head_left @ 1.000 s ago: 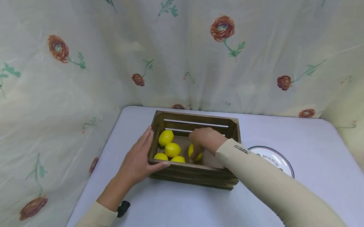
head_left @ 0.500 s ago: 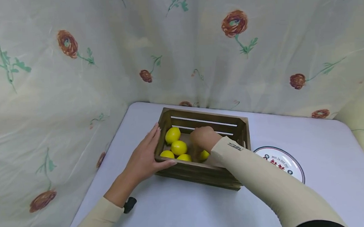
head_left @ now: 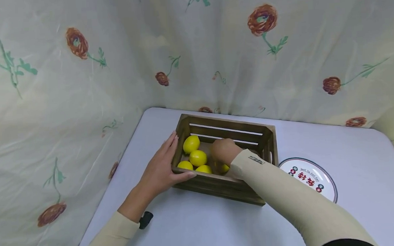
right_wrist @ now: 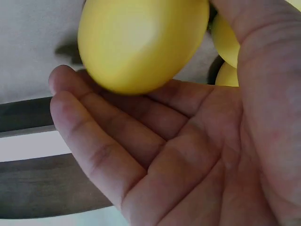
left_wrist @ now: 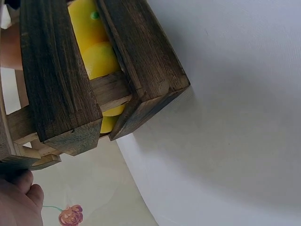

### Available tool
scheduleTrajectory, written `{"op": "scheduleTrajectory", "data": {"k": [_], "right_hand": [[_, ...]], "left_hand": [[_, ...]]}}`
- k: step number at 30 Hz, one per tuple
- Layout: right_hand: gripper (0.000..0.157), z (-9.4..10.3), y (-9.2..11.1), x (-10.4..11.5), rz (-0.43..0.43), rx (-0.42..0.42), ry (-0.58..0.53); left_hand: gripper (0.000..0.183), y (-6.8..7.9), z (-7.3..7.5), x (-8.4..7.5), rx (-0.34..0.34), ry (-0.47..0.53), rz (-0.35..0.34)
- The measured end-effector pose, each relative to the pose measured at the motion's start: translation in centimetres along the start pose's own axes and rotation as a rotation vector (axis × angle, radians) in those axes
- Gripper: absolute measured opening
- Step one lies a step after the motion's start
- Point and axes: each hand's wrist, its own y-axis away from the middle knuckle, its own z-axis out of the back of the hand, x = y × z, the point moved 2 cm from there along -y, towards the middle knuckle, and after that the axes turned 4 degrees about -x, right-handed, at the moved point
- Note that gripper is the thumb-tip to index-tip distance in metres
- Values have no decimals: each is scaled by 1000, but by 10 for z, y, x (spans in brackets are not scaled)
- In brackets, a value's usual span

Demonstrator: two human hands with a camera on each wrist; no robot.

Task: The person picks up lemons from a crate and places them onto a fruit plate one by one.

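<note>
A slatted wooden crate (head_left: 219,186) stands on the table with several yellow lemons (head_left: 198,158) lying toward its left side. At its front left corner is my left hand (head_left: 160,166), with straight fingers along the left side and the thumb over the front rim. Inside the crate my right hand (head_left: 224,151) reaches down from above, palm hidden in the head view. There a lemon (right_wrist: 141,44) lies between its thumb and fingers in the right wrist view, close over the crate floor. In the left wrist view, lemons (left_wrist: 99,59) show through the slats.
Right of the crate lies a white round plate (head_left: 327,190) with red lettering, partly covered by the right sleeve (head_left: 282,185). The white table (head_left: 195,226) is bordered behind and at the left by a flowered curtain (head_left: 128,60).
The head view has swung slightly left, so everything sits further right. The right hand has shifted a little left against the lemon it handles. The left hand stays at the crate corner.
</note>
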Motion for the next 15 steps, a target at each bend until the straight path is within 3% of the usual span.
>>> {"op": "scheduleTrajectory", "data": {"k": [15], "right_hand": [[18, -4, 0, 3, 36, 8, 36]], "left_hand": [[122, 0, 3, 0, 4, 12, 6]]}}
